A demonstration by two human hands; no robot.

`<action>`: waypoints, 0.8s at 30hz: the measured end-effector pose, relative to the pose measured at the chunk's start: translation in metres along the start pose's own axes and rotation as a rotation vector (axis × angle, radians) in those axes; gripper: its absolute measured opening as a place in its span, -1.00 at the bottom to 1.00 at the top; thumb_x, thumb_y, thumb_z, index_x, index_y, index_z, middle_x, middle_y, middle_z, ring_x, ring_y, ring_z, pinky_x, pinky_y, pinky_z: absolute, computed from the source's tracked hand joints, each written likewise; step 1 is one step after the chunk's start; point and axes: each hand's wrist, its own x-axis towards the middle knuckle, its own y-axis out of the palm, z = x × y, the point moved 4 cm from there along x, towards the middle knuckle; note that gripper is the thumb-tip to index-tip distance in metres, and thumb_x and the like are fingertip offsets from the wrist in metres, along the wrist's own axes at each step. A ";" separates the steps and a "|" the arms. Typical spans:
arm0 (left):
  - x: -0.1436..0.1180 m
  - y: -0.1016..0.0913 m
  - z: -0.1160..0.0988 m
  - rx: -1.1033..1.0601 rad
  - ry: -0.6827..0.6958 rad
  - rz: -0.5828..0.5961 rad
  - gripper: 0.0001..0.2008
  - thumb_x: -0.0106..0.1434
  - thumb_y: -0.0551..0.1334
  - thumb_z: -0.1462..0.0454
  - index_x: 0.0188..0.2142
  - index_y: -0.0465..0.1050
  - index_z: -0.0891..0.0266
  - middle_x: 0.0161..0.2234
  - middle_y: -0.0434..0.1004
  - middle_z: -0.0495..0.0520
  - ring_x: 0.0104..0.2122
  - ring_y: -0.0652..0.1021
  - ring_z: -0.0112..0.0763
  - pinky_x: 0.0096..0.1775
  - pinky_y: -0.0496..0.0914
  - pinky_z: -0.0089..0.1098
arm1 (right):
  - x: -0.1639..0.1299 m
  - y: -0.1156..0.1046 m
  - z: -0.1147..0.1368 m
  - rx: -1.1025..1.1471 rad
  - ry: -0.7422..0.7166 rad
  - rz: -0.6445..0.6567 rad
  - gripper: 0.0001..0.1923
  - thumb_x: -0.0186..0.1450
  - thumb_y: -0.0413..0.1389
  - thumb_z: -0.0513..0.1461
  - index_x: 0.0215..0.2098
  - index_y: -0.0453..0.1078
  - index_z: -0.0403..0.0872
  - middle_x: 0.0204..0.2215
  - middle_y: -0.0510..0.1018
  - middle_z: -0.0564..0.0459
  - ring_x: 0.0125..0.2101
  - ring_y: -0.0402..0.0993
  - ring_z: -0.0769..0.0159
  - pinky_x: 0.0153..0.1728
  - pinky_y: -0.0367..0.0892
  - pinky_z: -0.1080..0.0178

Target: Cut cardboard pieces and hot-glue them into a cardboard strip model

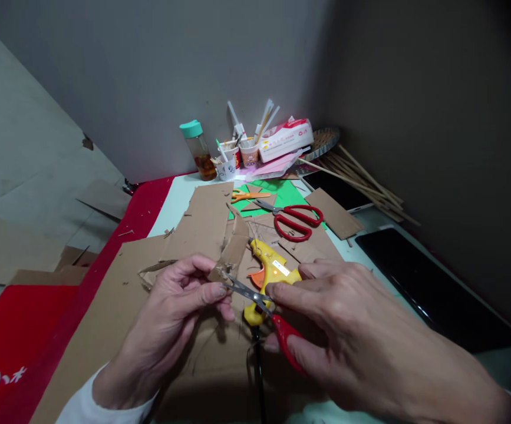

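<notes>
My left hand (173,312) pinches a small torn piece of brown cardboard (231,253) between thumb and fingers. My right hand (348,330) grips red-handled scissors (261,309), whose metal blades point left and meet the lower edge of that cardboard piece. A yellow glue gun (273,268) with an orange trigger lies on the cardboard just behind the scissors, its black cord running toward me.
Large cardboard sheets (105,312) cover the table. A second pair of red scissors (294,221), orange scissors (249,195) and green paper (288,193) lie further back. A bottle (198,150), cups of tools (237,156), sticks (361,179) and two dark tablets (432,282) sit at the back and right.
</notes>
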 end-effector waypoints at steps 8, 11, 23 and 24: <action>0.003 -0.002 0.006 0.009 -0.015 0.009 -0.73 -0.16 0.63 0.38 -0.48 0.63 0.19 -0.57 0.66 -0.04 -0.65 0.61 -0.45 -0.52 0.51 -0.56 | -0.006 -0.001 -0.001 -0.108 -0.132 -0.139 -0.94 0.25 0.14 -0.24 -0.33 0.47 0.02 -0.50 0.55 0.07 -0.44 0.39 0.20 -0.47 -0.09 0.18; 0.001 -0.006 0.004 0.115 0.008 -0.008 -0.80 -0.08 0.59 0.37 -0.47 0.65 0.20 -0.60 0.65 -0.01 -0.64 0.60 -0.48 -0.49 0.50 -0.59 | -0.007 0.000 0.001 -0.182 -0.190 -0.193 -0.89 0.28 0.12 -0.23 -0.30 0.51 -0.01 -0.52 0.56 0.05 -0.45 0.39 0.17 -0.44 0.02 0.16; -0.008 -0.001 -0.007 0.286 -0.023 0.041 -0.88 -0.02 0.49 0.38 -0.59 0.61 0.28 -0.66 0.54 -0.02 -0.70 0.52 -0.50 -0.57 0.39 -0.56 | -0.006 0.006 -0.002 -0.203 -0.381 -0.237 -0.66 0.35 0.04 -0.22 0.00 0.52 -0.20 -0.42 0.59 -0.08 -0.37 0.40 0.08 -0.33 0.17 0.07; -0.008 -0.001 -0.008 0.294 -0.019 0.036 -0.88 -0.03 0.49 0.38 -0.60 0.60 0.28 -0.66 0.54 -0.02 -0.70 0.52 -0.50 -0.58 0.38 -0.57 | -0.005 0.006 -0.002 -0.176 -0.377 -0.212 -0.67 0.35 0.05 -0.22 -0.01 0.52 -0.18 -0.42 0.58 -0.07 -0.38 0.40 0.09 -0.34 0.16 0.07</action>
